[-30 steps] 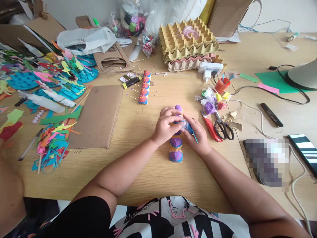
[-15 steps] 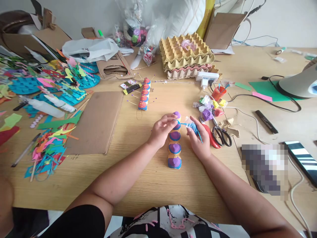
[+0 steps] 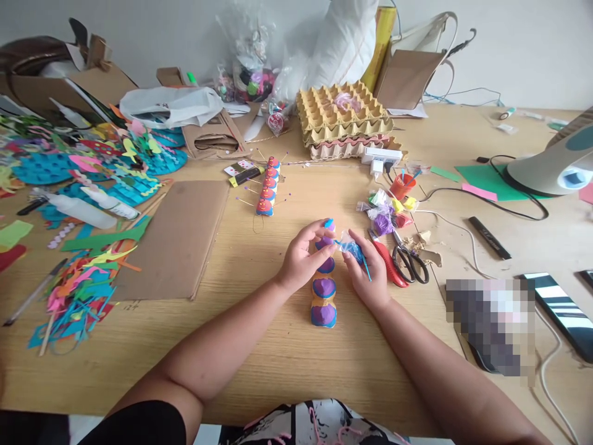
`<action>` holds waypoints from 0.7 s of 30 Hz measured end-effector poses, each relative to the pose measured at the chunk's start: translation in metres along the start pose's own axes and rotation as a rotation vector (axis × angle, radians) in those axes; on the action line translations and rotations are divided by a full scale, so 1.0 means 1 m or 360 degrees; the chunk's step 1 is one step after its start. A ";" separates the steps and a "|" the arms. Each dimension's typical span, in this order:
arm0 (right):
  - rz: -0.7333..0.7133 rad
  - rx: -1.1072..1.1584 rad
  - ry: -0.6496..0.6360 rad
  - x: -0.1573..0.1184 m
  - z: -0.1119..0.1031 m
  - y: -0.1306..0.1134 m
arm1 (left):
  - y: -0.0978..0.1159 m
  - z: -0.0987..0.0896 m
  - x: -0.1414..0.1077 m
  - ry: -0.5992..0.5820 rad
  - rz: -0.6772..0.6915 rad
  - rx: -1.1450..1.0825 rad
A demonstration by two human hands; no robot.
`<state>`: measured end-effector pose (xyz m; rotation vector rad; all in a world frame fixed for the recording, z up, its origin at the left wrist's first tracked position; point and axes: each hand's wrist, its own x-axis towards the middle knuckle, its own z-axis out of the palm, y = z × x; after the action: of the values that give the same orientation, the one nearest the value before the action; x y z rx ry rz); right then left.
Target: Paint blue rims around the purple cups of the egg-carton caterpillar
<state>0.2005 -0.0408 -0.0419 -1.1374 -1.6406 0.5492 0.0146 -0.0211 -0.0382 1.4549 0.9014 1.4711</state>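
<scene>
left hand point(image 3: 303, 259): over the far part of the strip, thumb near the bag mouth; a blue dab point(image 3: 328, 223), apparently clay, shows at a fingertip. whether the pinch is closed cannot be told.
right hand point(image 3: 368, 266): fingers wrapped around the clear bag point(image 3: 353, 249) of blue clay; a thin blue stick point(image 3: 366, 269) juts out below.
dome strip point(image 3: 324, 288): on the counter point(image 3: 287, 364), running away from the person, purple domes edged in blue; far domes partly hidden by the left hand.
smear hazard: the dab may mark the purple domes if the fingertip brushes them.
spill hazard: too hard a squeeze on the bag may force out excess clay.
shift hazard: no hand visibly braces the strip; a knock may slide it.
tool hazard: the red-handled tool point(image 3: 390, 266) and black-handled scissors point(image 3: 411, 263) lie beside the right hand; a sideways swing may strike them.
</scene>
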 end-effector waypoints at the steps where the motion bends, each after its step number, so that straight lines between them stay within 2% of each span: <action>1: -0.0030 -0.0021 -0.0017 0.000 0.000 -0.001 | -0.002 0.000 0.000 -0.0009 0.0019 0.0000; 6: -0.0107 -0.0044 -0.0074 0.001 -0.002 -0.004 | -0.007 0.000 0.001 -0.0117 0.0007 -0.0063; 9: -0.0108 -0.0021 -0.0076 0.001 -0.002 -0.004 | -0.006 0.001 0.001 -0.0117 -0.0048 -0.0073; 12: -0.0083 -0.0007 -0.0079 0.001 -0.001 -0.003 | -0.004 0.002 0.001 0.0035 -0.0139 -0.0136; 17: 0.0088 0.0041 0.0055 0.000 0.000 0.001 | 0.002 0.002 0.007 0.0425 -0.0218 -0.0324; 21: 0.0197 0.0126 0.0085 -0.002 0.001 0.003 | 0.005 0.003 0.010 0.0510 -0.0301 -0.0433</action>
<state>0.2008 -0.0408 -0.0452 -1.1910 -1.4971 0.6520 0.0173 -0.0140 -0.0299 0.9267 0.9568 1.6361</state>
